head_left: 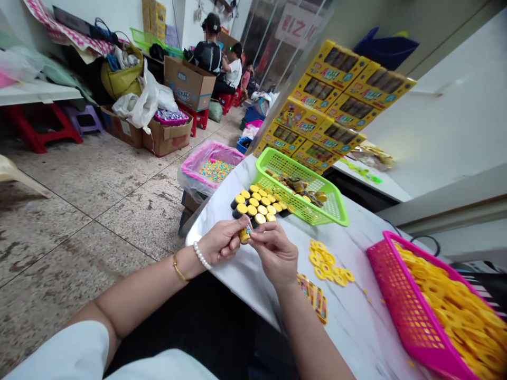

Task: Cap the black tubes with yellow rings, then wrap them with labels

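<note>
Over the table's near left edge, my left hand is closed on a small cylinder with a yellow end and a printed wrap. Fingertips of my right hand pinch the same cylinder from the other side. Just beyond both hands stands a cluster of dark cylinders with yellow caps. To the right of my right hand lie loose yellow rings. Printed label strips rest partly behind my right forearm.
A green basket holds wrapped pieces, with stacked yellow boxes behind it. At right stands a pink basket full of yellow rings. A pink-rimmed tub of coloured beads sits beyond the left table edge. People sit farther back.
</note>
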Demonstrator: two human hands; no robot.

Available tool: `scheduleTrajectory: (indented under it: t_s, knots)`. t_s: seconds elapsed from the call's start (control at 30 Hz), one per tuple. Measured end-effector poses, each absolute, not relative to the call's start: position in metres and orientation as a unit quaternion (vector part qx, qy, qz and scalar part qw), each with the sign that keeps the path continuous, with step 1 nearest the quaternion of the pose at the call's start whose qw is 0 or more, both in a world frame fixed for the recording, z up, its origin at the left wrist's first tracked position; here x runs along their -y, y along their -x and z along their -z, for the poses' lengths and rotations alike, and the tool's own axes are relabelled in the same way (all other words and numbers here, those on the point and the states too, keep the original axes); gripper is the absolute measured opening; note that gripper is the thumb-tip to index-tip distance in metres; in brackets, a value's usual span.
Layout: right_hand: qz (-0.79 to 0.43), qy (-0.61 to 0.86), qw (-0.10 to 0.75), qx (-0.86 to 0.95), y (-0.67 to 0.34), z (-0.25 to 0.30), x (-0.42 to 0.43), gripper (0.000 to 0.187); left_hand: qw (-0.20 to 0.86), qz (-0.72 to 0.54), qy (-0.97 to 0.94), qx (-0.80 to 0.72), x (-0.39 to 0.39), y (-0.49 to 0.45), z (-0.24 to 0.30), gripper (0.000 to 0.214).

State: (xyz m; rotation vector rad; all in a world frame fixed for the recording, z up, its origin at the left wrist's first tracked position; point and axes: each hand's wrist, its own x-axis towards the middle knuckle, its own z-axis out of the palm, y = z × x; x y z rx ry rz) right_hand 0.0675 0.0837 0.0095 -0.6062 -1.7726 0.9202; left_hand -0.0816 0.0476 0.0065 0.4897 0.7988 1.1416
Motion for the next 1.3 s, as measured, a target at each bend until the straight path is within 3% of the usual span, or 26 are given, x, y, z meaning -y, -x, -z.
scheduleTrajectory:
  t_s: [0.2,0.3,0.37,0.43,0.47,0.63,0.77,0.9,1.03,1.3]
  knots:
    - [-0.389,0.289,0.466,0.74,-0.069,-0.017,-0.082,0.008,0.739,-0.511,-0.21,-0.386,-0.047,0.082,-0.009,0.055]
    - [-0.362,0.348,0.496,0.708,-0.081,-0.043,-0.113,0.012,0.751,-0.493,-0.214,-0.383,-0.046,0.081,-0.012,0.053]
    - [-0.336,0.398,0.513,0.682,-0.094,-0.068,-0.145,0.025,0.749,-0.494,-0.228,-0.378,-0.046,0.081,-0.012,0.051]
    - [-0.281,0.434,0.521,0.679,-0.111,-0.089,-0.174,0.05,0.744,-0.498,-0.244,-0.374,-0.045,0.081,-0.012,0.048]
    - [-0.245,0.451,0.523,0.681,-0.12,-0.095,-0.183,0.051,0.743,-0.498,-0.25,-0.37,-0.044,0.081,-0.011,0.047]
    - [-0.145,0.508,0.378,0.76,-0.164,-0.072,-0.161,0.02,0.747,-0.484,-0.29,-0.353,-0.041,0.082,-0.009,0.05]
    - [-0.125,0.493,0.236,0.828,-0.201,-0.04,-0.107,0.011,0.758,-0.46,-0.313,-0.342,-0.04,0.083,-0.01,0.051]
    - [-0.109,0.475,0.181,0.855,-0.226,-0.018,-0.081,0.008,0.749,-0.454,-0.331,-0.352,-0.04,0.081,-0.01,0.048]
    - [-0.079,0.46,0.225,0.855,-0.227,-0.009,-0.081,0.012,0.716,-0.46,-0.361,-0.381,-0.039,0.078,-0.01,0.047]
    - [-0.078,0.335,0.404,0.847,-0.149,-0.043,-0.074,0.009,0.636,-0.506,-0.385,-0.437,-0.043,0.063,-0.013,0.057]
